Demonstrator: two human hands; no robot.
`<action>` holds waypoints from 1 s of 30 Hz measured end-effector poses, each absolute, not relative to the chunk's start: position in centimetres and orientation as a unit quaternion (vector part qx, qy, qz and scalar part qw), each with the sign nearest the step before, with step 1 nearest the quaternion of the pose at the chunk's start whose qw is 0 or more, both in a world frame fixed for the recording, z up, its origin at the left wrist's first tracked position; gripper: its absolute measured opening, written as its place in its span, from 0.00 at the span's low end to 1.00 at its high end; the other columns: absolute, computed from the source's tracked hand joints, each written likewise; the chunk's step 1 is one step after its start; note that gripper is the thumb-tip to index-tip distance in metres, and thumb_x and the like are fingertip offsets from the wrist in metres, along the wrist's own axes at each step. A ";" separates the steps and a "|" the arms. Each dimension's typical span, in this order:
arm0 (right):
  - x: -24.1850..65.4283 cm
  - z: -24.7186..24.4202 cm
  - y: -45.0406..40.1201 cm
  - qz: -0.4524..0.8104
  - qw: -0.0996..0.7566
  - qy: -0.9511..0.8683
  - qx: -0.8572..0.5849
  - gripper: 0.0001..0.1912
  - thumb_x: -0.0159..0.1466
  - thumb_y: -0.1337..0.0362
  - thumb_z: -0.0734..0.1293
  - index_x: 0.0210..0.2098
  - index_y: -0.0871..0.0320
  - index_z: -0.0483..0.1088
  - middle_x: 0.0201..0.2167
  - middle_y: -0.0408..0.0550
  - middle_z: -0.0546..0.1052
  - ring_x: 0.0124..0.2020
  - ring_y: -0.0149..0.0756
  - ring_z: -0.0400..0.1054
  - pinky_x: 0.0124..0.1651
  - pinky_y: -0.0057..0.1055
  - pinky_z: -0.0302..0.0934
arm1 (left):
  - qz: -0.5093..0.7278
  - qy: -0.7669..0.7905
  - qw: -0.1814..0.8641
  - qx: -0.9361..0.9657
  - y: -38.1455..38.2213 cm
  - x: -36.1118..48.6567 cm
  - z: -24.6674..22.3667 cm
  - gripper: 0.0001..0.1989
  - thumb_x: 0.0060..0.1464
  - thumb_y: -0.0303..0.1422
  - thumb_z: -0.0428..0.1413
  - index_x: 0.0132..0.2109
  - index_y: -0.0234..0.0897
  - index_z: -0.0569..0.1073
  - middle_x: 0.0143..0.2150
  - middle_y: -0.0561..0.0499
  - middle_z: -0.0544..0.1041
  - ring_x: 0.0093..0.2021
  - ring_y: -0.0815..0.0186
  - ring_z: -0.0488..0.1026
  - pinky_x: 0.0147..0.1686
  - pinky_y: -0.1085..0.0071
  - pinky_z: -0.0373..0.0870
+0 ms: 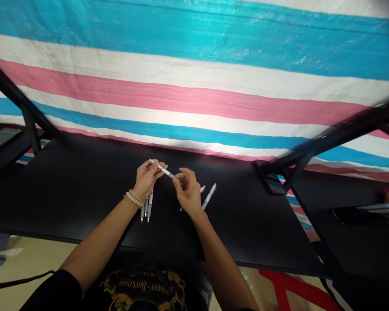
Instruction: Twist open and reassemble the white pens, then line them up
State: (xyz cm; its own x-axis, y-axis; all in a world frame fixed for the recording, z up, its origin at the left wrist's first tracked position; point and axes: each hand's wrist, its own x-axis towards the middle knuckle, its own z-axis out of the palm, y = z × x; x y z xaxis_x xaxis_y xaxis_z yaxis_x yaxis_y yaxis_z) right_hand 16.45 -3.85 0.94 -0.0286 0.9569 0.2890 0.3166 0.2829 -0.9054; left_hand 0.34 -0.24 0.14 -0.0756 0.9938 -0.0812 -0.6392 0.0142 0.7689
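Observation:
A white pen [165, 171] with a grey grip section is held slantwise above the black table. My left hand [145, 180], wearing bracelets at the wrist, pinches its upper left end. At the pen's lower right end, the thumb and curled fingers of my right hand [188, 192] close around the grip and tip, which they partly hide. Several similar pens [145, 209] lie side by side under my left hand, tips toward me. Beside my right hand lies another white pen [209, 196]; one more is mostly hidden behind that hand.
The black table [246, 229] stretches to both sides. A striped blue, white and pink sheet [194, 101] hangs behind it. Black slanted supports [30, 125] stand at the left, with a similar frame [272, 177] at the right. Dark items [359, 214] sit on a neighbouring surface at far right.

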 end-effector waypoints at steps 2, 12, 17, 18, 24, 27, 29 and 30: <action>16.5 1.1 -3.9 0.348 0.471 -0.636 -0.503 0.18 0.67 0.55 0.63 0.53 0.55 0.60 0.28 0.42 0.76 0.22 0.30 0.68 0.27 0.28 0.64 | 0.646 0.341 0.629 0.266 -0.2 0.4 0.1 0.14 0.52 0.38 0.65 0.39 0.33 0.72 0.38 0.45 0.79 0.44 0.59 0.79 0.51 0.56 0.74; 15.9 1.2 -4.1 0.510 0.463 -0.571 -0.447 0.21 0.68 0.48 0.59 0.53 0.54 0.56 0.23 0.39 0.73 0.19 0.29 0.64 0.20 0.24 0.56 | 0.652 0.279 0.667 0.229 -0.8 0.5 1.8 0.11 0.54 0.36 0.63 0.39 0.37 0.70 0.31 0.53 0.72 0.32 0.71 0.74 0.38 0.70 0.73; 16.0 1.2 -4.0 0.458 0.483 -0.591 -0.457 0.20 0.67 0.50 0.62 0.52 0.54 0.59 0.28 0.42 0.74 0.24 0.29 0.63 0.25 0.25 0.57 | 0.612 0.210 0.745 0.160 -1.1 -0.8 2.5 0.18 0.57 0.47 0.53 0.28 0.38 0.63 0.17 0.61 0.50 0.14 0.76 0.49 0.14 0.76 0.49; 16.0 1.2 -4.0 0.454 0.475 -0.599 -0.458 0.20 0.68 0.50 0.62 0.52 0.54 0.59 0.28 0.41 0.74 0.23 0.29 0.62 0.25 0.26 0.57 | 0.601 0.211 0.754 0.158 -1.2 -1.0 2.5 0.19 0.57 0.46 0.51 0.26 0.38 0.60 0.16 0.62 0.47 0.13 0.75 0.46 0.14 0.75 0.46; 16.0 1.4 -4.1 0.421 0.452 -0.631 -0.469 0.17 0.68 0.53 0.62 0.51 0.55 0.61 0.27 0.40 0.74 0.22 0.28 0.62 0.27 0.26 0.56 | 0.585 0.231 0.761 0.159 -1.2 -1.3 2.4 0.17 0.55 0.44 0.49 0.24 0.39 0.57 0.16 0.61 0.45 0.13 0.74 0.42 0.14 0.74 0.43; 15.9 1.7 -4.3 0.398 0.451 -0.649 -0.466 0.18 0.68 0.54 0.62 0.53 0.55 0.61 0.27 0.40 0.73 0.24 0.29 0.64 0.28 0.26 0.58 | 0.574 0.239 0.765 0.171 -1.2 -1.0 2.5 0.18 0.56 0.46 0.49 0.24 0.39 0.58 0.15 0.60 0.48 0.14 0.74 0.45 0.15 0.74 0.49; 15.6 1.8 -4.5 0.376 0.441 -0.673 -0.459 0.23 0.65 0.54 0.65 0.56 0.54 0.60 0.28 0.40 0.73 0.25 0.30 0.64 0.28 0.27 0.60 | 0.563 0.247 0.768 0.179 -1.2 -0.6 2.7 0.22 0.56 0.52 0.48 0.25 0.39 0.61 0.16 0.58 0.52 0.15 0.73 0.51 0.18 0.72 0.57; 15.5 1.9 -4.6 0.361 0.429 -0.692 -0.454 0.25 0.64 0.54 0.67 0.57 0.54 0.60 0.29 0.41 0.72 0.25 0.30 0.64 0.28 0.27 0.60 | 0.554 0.254 0.771 0.184 -1.3 -0.4 2.8 0.25 0.56 0.56 0.47 0.26 0.40 0.62 0.17 0.57 0.56 0.17 0.72 0.55 0.21 0.71 0.61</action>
State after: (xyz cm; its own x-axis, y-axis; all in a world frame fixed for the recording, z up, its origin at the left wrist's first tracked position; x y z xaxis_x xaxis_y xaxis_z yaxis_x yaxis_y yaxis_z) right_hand 15.50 -4.62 1.86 -0.2187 0.9387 0.2664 0.3196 0.3269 -0.8894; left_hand -0.40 -1.26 2.83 0.2576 0.9479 -0.1875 -0.7608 0.3186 0.5654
